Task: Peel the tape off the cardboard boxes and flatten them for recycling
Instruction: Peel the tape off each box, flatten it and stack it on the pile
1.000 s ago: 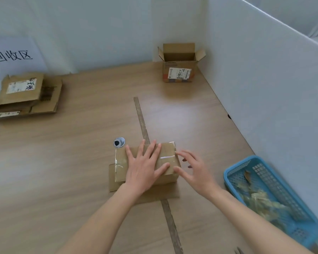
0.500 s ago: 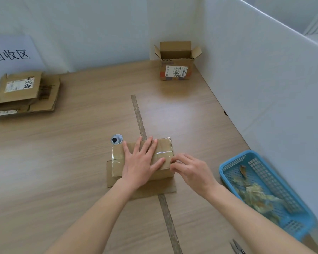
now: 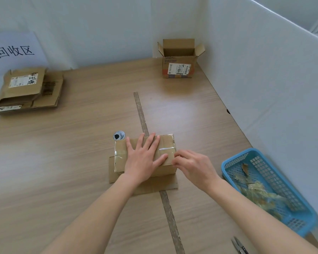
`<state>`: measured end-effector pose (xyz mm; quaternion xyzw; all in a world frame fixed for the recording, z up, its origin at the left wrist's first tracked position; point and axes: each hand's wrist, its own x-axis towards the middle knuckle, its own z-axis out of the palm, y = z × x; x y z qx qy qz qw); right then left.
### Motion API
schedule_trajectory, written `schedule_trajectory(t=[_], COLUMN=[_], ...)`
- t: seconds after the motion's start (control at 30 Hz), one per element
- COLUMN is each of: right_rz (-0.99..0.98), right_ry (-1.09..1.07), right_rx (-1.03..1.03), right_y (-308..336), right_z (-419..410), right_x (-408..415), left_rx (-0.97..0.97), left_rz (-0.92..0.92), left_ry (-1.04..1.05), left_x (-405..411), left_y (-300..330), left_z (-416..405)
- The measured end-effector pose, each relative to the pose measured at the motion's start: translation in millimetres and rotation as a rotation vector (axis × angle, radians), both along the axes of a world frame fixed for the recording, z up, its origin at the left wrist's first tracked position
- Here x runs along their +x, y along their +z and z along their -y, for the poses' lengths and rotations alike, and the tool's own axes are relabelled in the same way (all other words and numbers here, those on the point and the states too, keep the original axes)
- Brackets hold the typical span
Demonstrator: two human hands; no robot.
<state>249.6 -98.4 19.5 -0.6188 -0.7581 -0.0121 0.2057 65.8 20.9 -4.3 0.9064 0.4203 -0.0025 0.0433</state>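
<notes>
Only one view here, the head cam looking down at the table.

What's changed over the last second: the right hand was hovering with its fingers spread just off the box's right end, and now it has closed in, with its fingertips curled against the edge where the clear tape wraps over. Looks to me like it's picking for the tape end, but I can't tell if it's actually got hold of any yet. The left hand hasn't really budged: flat, fingers spread, pressing down on top of the taped box to steady it. So my guess is the peel is only just starting on this one, and flattening comes after.

The box sits mid-table on a flat piece of cardboard, right across the strip running down the table.

Rest of the scene: wood-grain top, white partition walls around it. A stack of flattened boxes sits far left under a sign with handwritten characters, an open box waits in the far corner, a blue basket of tape scraps is on the right, small scissors lie at the bottom edge, and a little round thing sits beside the box.
</notes>
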Motion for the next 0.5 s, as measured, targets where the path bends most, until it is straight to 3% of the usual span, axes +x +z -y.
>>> schedule_trajectory(t=[0.13, 0.5], right_rz=[0.102, 0.0], right_ry=[0.056, 0.227], right_rx=[-0.057, -0.24], right_y=[9.9, 5.3], right_z=[-2.6, -7.4], right_x=[-5.7, 11.9], left_rx=[0.002, -0.014], left_rz=[0.0, 0.031], left_ry=[0.001, -0.053], left_x=[0.4, -2.6], left_y=[-0.8, 0.2], left_z=[-0.2, -3.4])
